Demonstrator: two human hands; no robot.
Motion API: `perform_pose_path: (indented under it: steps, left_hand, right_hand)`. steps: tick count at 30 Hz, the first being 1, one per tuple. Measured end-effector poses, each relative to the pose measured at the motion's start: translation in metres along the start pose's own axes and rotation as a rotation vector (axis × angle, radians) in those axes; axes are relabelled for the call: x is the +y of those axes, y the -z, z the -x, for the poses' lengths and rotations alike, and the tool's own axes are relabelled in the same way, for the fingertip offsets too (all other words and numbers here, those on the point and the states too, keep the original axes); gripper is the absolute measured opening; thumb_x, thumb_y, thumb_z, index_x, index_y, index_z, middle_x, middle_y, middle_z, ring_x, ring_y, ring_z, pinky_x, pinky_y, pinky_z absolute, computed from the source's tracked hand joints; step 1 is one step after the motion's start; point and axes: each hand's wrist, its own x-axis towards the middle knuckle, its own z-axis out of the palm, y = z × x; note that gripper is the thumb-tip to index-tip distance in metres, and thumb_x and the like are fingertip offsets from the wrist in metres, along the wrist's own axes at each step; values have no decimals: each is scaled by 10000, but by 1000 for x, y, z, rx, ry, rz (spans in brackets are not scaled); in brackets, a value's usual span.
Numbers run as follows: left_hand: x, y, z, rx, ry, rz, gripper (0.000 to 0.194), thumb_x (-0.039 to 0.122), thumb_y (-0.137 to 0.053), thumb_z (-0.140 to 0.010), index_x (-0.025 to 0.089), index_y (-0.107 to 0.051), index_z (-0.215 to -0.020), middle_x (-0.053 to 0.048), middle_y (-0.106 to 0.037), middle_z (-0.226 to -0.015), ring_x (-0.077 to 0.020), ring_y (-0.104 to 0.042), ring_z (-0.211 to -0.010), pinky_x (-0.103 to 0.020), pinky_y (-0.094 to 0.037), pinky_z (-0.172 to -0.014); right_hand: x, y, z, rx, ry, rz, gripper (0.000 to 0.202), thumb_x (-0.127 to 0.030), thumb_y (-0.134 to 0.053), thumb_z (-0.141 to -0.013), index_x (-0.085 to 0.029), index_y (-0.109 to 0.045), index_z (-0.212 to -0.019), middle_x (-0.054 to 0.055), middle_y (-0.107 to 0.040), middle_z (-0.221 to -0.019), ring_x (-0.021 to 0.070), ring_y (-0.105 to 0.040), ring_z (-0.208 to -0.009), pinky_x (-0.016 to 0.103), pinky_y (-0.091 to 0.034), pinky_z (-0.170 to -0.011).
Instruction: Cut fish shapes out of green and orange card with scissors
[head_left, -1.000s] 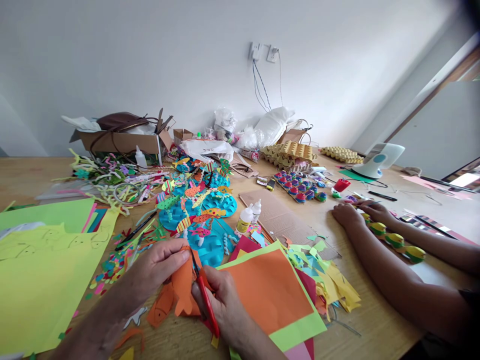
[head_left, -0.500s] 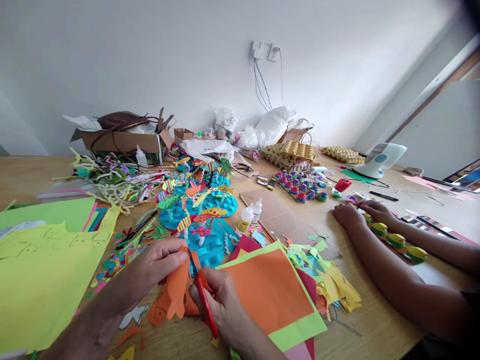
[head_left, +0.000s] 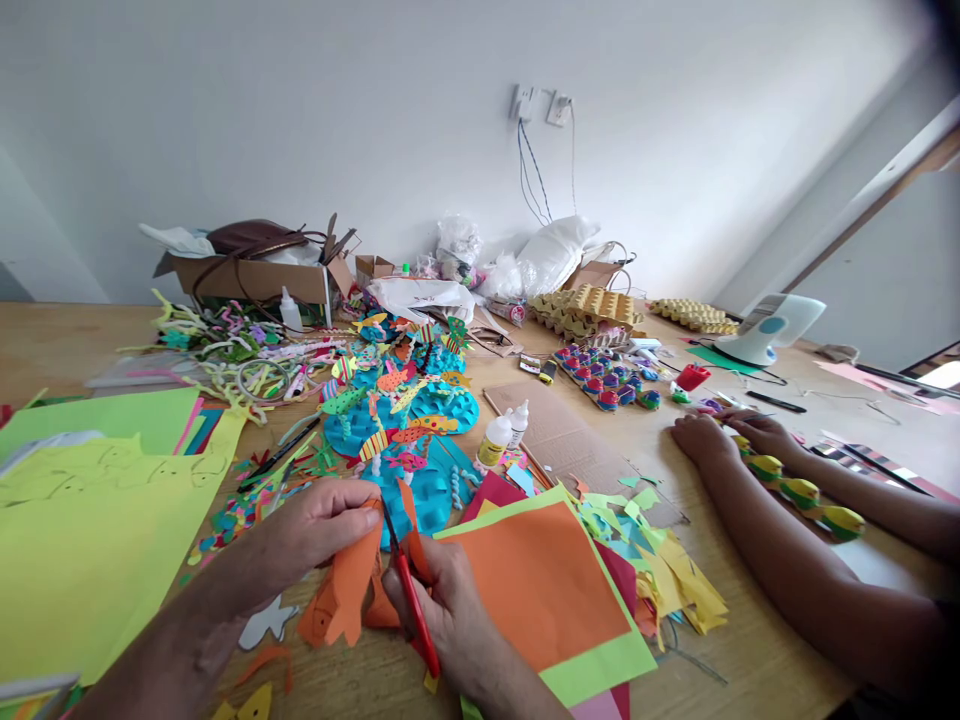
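Observation:
My left hand [head_left: 330, 535] pinches an orange paper fish [head_left: 351, 580] by its upper edge, with the tail end hanging down. In my right hand [head_left: 450, 595] are red-handled scissors [head_left: 418, 615], their blades pointing up along the right side of the fish. A narrow orange strip [head_left: 407, 505] curls up beside the blades. Below the held fish, another orange fish shape [head_left: 316, 618] with a drawn eye lies on the table. A white fish template [head_left: 268, 622] rests near my left wrist. Just beyond my hands stand blue egg-carton pieces [head_left: 420, 505] decorated with paper fish.
Orange paper [head_left: 536, 585] tops a coloured stack at right, beside paper scraps [head_left: 679, 585]. Yellow paper [head_left: 90, 580] with drawn fish lies left. Glue bottles [head_left: 495, 440] stand beyond. Another person's arms [head_left: 780, 560] reach in from the right, near a green-and-yellow egg-carton strip [head_left: 799, 492].
The orange strip has come away from the fish's right edge and now sticks up beside the scissors. The whole view has shifted slightly.

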Motion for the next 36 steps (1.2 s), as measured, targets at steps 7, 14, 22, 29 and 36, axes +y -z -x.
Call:
perform_pose_path:
  steps: [7, 14, 22, 29, 36]
  left_hand:
    - [4, 11, 2, -6, -7, 48, 273, 409, -559, -812, 201, -537, -636, 44, -458, -598, -120, -390, -545, -210, -347, -497]
    - [28, 4, 3, 121, -145, 26, 258, 371, -563, -812, 196, -528, -625, 50, -425, -607, -116, -375, -563, -216, -325, -524]
    - [34, -5, 22, 162, -178, -78, 241, 374, -543, -809, 201, -573, -645, 41, -454, -618, -136, -403, -597, -233, -327, -558]
    - [-1, -6, 33, 125, -109, -12, 250, 375, -549, -826, 190, -559, -658, 45, -469, -612, -121, -408, -574, -221, -338, -546]
    - [-27, -7, 34, 123, 3, 29, 220, 372, -567, -809, 189, -542, -690, 54, -479, -623, -114, -428, -572, -207, -355, -539]
  right_hand:
    - [11, -1, -2, 29, -101, -50, 275, -309, -486, -827, -197, -375, -602, -67, -331, -519, 77, -326, -468, 177, -266, -426]
    - [6, 3, -12, 33, -176, 4, 364, -486, -445, -843, -204, -363, -627, -73, -342, -502, 76, -326, -439, 187, -265, -412]
    - [-23, 17, 14, -56, -116, 699, 315, -300, -496, -874, -160, -498, -591, -39, -446, -523, 90, -334, -495, 227, -191, -465]
    - [-27, 19, 50, -273, -151, 1135, 315, -345, -467, -896, -148, -674, -763, 91, -690, -688, 184, -604, -578, 255, -251, -484]
    - [-21, 14, 61, -346, -61, 1265, 245, -333, -518, -836, -156, -685, -812, 116, -729, -734, 254, -680, -629, 279, -383, -545]
